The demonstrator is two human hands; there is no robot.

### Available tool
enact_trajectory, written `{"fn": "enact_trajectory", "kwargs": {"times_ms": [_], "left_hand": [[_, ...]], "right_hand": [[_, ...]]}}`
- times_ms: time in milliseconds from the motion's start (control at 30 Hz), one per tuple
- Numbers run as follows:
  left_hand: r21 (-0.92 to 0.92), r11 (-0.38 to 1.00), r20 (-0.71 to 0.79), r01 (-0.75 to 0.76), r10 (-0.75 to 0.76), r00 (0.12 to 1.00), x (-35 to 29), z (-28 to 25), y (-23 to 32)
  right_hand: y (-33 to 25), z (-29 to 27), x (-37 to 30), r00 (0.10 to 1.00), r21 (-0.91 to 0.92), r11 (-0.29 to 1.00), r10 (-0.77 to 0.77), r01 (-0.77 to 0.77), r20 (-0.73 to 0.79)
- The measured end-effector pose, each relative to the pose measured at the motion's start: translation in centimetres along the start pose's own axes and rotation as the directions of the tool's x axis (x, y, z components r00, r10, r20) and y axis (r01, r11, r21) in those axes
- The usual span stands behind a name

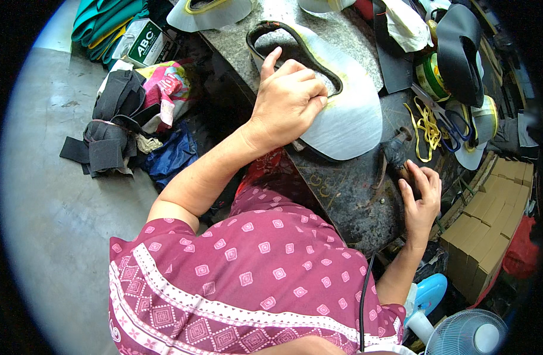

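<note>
My left hand (289, 100) is closed on the inner edge of a grey, rounded sheet piece (354, 118), thumb lying on its surface and index finger raised. The piece has a long curved opening with a black rim (295, 38) and yellowish smears beside it. It lies over the corner of the dark worktable. To the right, my right hand (422, 192) has its fingers curled around the handle end of a worn, dark tool that looks like a hammer (394, 152). Its head rests low over the tabletop; my fingers hide most of the handle.
Blue-handled scissors (452, 127) and yellow cord (426, 127) lie right of the hammer. Similar grey pieces (209, 15) sit at the far edge. Dark cloth strips (111, 124) lie on the left floor. Cardboard boxes (484, 213) and a fan (467, 334) stand right.
</note>
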State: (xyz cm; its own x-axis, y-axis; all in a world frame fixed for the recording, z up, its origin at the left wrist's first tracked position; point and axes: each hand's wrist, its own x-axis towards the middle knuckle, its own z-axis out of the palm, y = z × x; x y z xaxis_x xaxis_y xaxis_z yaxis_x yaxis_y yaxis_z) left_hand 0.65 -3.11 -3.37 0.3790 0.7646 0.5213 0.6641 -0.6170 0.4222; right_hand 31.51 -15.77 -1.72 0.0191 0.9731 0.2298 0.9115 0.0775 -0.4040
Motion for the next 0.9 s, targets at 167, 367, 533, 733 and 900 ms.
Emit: {"fn": "enact_trajectory", "kwargs": {"times_ms": [167, 367, 533, 733, 900], "left_hand": [[0.123, 0.992, 0.061, 0.026, -0.034, 0.998, 0.1, 0.2, 0.7], [0.065, 0.997, 0.096, 0.031, -0.038, 0.995, 0.6, -0.6, 0.9], [0.178, 0.984, 0.044, -0.026, 0.019, 0.999, 1.1, 0.8, 0.6], [0.179, 0.983, 0.06, -0.039, 0.029, 0.998, 1.2, 1.7, -0.3], [0.212, 0.976, 0.054, -0.042, 0.031, 0.998, 1.1, 1.6, 0.1]], "right_hand": [[-2.2, -0.4, 2.1, 0.988, 0.059, 0.987, -0.153, 0.152, -0.004], [-5.8, 1.1, 6.0, 0.932, 0.149, 0.923, -0.362, 0.355, 0.02], [-8.4, 3.5, 8.7, 0.792, 0.083, 0.794, -0.607, 0.602, 0.063], [-7.4, 5.0, 10.2, 0.758, 0.121, 0.785, -0.619, 0.608, 0.208], [-6.8, 4.7, 10.7, 0.752, 0.232, 0.774, -0.631, 0.59, 0.191]]}}
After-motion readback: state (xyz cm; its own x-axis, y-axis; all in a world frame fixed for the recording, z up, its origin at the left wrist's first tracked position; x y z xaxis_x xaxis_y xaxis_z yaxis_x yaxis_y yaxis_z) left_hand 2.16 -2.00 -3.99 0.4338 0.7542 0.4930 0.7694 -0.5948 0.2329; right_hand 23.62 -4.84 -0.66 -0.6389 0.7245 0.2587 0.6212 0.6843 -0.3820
